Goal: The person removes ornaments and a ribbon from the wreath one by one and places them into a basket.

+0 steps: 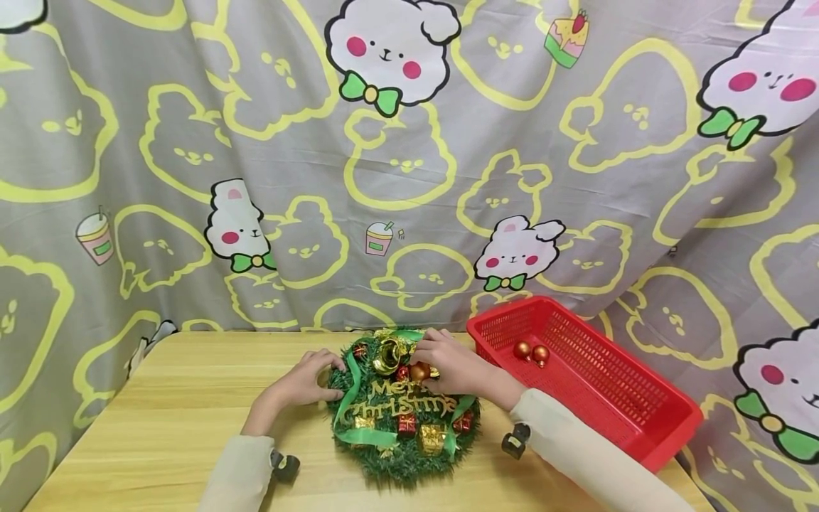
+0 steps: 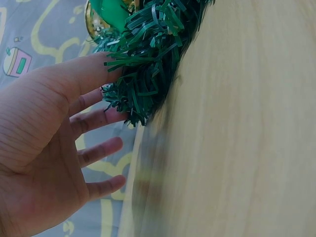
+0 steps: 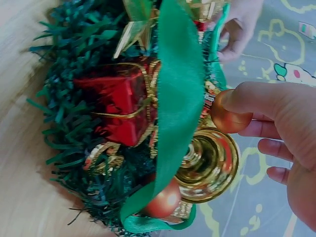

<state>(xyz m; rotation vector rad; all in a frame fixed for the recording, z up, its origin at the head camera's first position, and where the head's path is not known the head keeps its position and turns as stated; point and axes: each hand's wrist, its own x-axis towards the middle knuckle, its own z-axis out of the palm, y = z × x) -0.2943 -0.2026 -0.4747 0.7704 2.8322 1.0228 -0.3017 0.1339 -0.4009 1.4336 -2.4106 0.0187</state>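
A green Christmas wreath (image 1: pixel 397 462) with gold "Merry Christmas" lettering lies on the wooden table. At its left edge my left hand (image 1: pixel 303 380) grips the greenery between thumb and fingers; the ring and little fingers stay off it in the left wrist view. On the upper part, my right hand (image 1: pixel 451 363) pinches a copper-coloured ball ornament (image 3: pixel 229 118) between thumb and fingers. Close beside that ball sits a gold bell (image 3: pixel 210 165). Green ribbon (image 3: pixel 180 89) crosses the wreath next to a red gift box (image 3: pixel 118 101). Another copper ball (image 3: pixel 165 200) shows partly behind the ribbon.
A red plastic basket (image 1: pixel 589 391) stands to the right, under my right forearm's side, with two copper balls (image 1: pixel 531 352) inside. Behind the table (image 1: pixel 160 398) hangs a grey curtain (image 1: pixel 397 178) with cartoon prints.
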